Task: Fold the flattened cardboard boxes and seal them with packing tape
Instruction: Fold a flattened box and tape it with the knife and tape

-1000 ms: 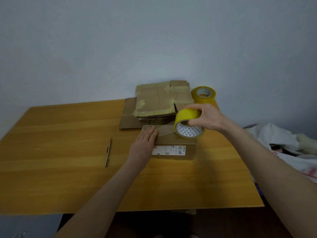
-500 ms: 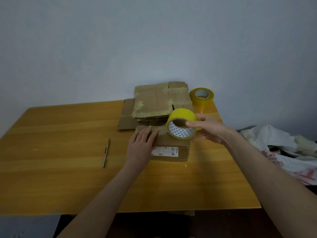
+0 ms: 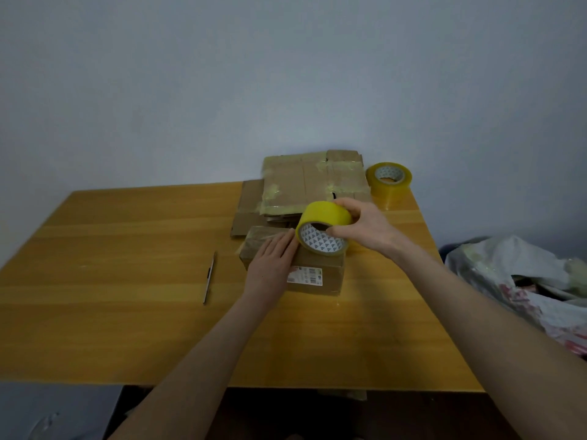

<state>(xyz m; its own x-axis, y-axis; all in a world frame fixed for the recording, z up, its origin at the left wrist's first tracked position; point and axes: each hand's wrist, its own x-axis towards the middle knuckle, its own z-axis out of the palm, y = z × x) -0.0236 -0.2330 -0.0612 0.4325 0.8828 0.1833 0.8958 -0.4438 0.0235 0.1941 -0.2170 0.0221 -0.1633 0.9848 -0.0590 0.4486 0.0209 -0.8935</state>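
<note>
A small folded cardboard box [image 3: 320,268] with a white label on its near side sits on the wooden table [image 3: 127,312]. My left hand [image 3: 273,262] lies flat with straight fingers on the box's top left part. My right hand [image 3: 365,228] grips a yellow tape roll [image 3: 324,223], held tilted just above the box's top, close to my left fingertips. Behind the box lies a stack of flattened cardboard boxes [image 3: 305,185] with old tape strips on them.
A second tape roll [image 3: 389,177] stands at the table's back right corner. A thin pen-like tool [image 3: 209,277] lies left of the box. Crumpled plastic bags [image 3: 521,281] sit off the table's right edge. A grey wall rises behind the table.
My right hand has brought the tape roll left and down toward the box top, close to my left fingertips. My left hand has stayed flat on the box.
</note>
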